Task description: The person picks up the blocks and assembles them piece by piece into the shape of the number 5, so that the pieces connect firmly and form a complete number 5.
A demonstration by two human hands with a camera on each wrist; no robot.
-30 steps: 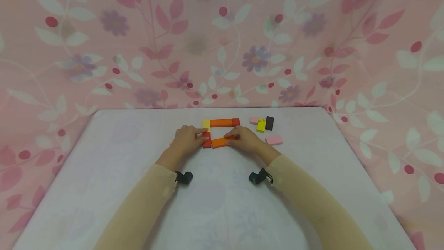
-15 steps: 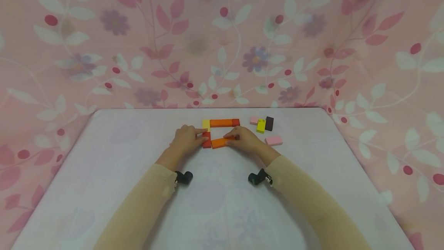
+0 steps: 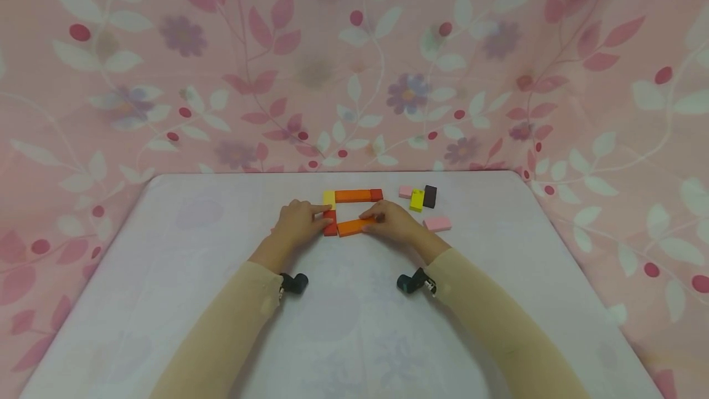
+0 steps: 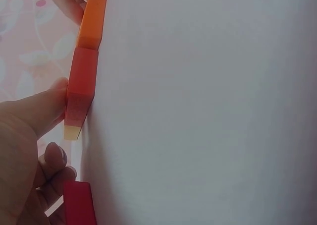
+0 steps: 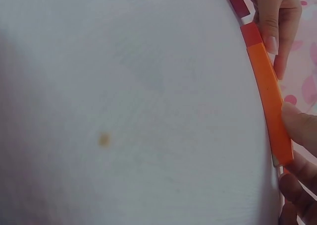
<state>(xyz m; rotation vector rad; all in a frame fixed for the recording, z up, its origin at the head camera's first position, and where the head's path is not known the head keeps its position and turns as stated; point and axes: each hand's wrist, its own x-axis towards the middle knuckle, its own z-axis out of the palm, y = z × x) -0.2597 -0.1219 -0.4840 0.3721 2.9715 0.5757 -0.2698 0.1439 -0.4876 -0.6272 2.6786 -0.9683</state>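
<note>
A person's right grip (image 3: 394, 223) pinches the near orange block (image 3: 349, 228) beside the near red block (image 3: 330, 225).
The left grip (image 3: 296, 221) is not closed: its thumb touches the red block, its extended index finger the yellow block (image 3: 329, 196). Across the surface (image 3: 343, 337), a far orange block (image 3: 353, 196) joins yellow to a small red block (image 3: 376, 194); two pink blocks (image 3: 437, 224) lie right.
</note>
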